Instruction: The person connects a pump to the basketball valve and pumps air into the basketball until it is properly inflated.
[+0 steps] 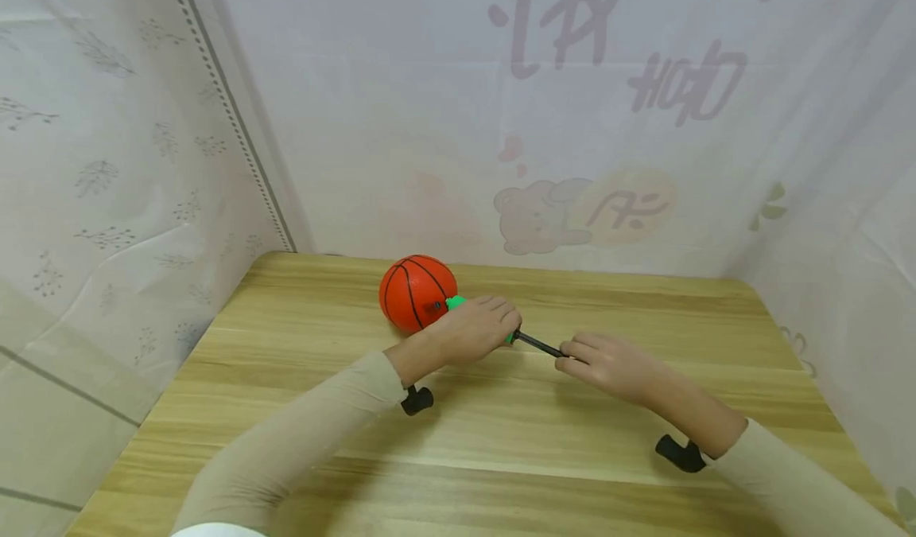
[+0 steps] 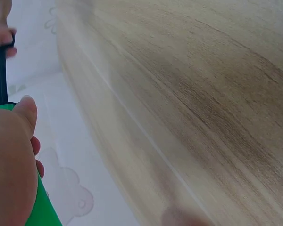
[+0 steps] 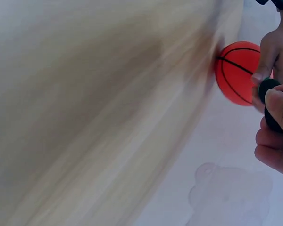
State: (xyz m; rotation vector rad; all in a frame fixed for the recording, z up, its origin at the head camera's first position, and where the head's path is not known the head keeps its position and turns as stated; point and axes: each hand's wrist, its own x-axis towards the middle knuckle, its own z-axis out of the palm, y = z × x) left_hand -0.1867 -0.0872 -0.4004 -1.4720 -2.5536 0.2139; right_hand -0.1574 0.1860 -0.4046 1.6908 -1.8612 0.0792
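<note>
- Closely wrapped, the left hand's fingers grip the green barrel; thumb laid along it near the end where the rod comes out.
- Right hand (image 1: 608,366): fingers and thumb curled round a black handle (image 3: 271,115), gripping it.
- Left hand (image 1: 472,330) sits mid-table, to the right of the ball, back of the hand upward.
- Between the hands, a black rod (image 1: 540,344) runs bare from barrel to handle, sloping down toward the right hand as seen from the head.
- Green barrel (image 2: 43,209) mostly covered by the left hand; a bit of green shows on either side of the grip.
- Barrel's far end points at the ball (image 1: 415,289); whether the two touch, I cannot tell.
- Ball: orange-red, black seam lines, resting toward the back of the table, just beside the left hand. Small dark spot on its side facing the barrel.
- Black fitting at each wrist; beige sleeves (image 1: 315,422) on both forearms.
- Under all this, a wooden table (image 1: 544,457) with striped grain.
- Beyond its back edge, a pale cloth (image 1: 386,123) printed with lettering and a pink bear (image 1: 533,220).
</note>
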